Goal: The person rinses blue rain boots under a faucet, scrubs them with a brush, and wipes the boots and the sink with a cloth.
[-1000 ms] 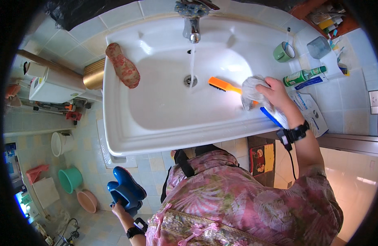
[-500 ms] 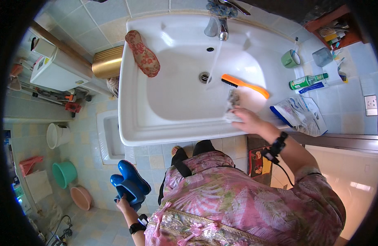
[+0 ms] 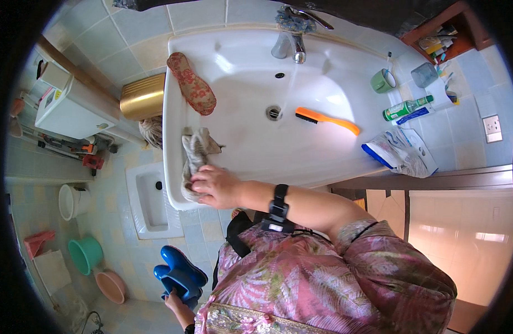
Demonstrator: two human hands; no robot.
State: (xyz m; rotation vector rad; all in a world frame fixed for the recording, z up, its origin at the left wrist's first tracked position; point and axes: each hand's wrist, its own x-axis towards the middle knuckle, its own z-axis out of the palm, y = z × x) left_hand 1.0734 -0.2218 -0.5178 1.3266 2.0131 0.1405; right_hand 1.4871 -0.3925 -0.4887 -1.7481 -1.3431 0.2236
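My left hand (image 3: 177, 303) grips the top of a pair of shiny blue rubber boots (image 3: 181, 276) beside the sink; its fingers are partly inside the boot's opening. At the left front corner of the white sink (image 3: 256, 161), my right hand (image 3: 216, 186) is closed on a crumpled grey cloth (image 3: 195, 147) lying along the rim. A patterned red and beige insole (image 3: 191, 83) rests on the sink's left side. An orange brush (image 3: 329, 120) with dark bristles lies in the basin, right of the drain. From the tap (image 3: 299, 53) a thin stream of water seems to run.
On the right ledge stand a green cup (image 3: 383, 81), a green bottle (image 3: 408, 108) and a clear plastic package (image 3: 404, 153). A squat toilet (image 3: 135, 203) is set in the floor at left. Green (image 3: 85, 256) and pink basins (image 3: 111, 286) sit beyond it.
My right hand has carried the grey cloth leftward from beside the brush to the sink's left front corner. The left hand still holds the boots.
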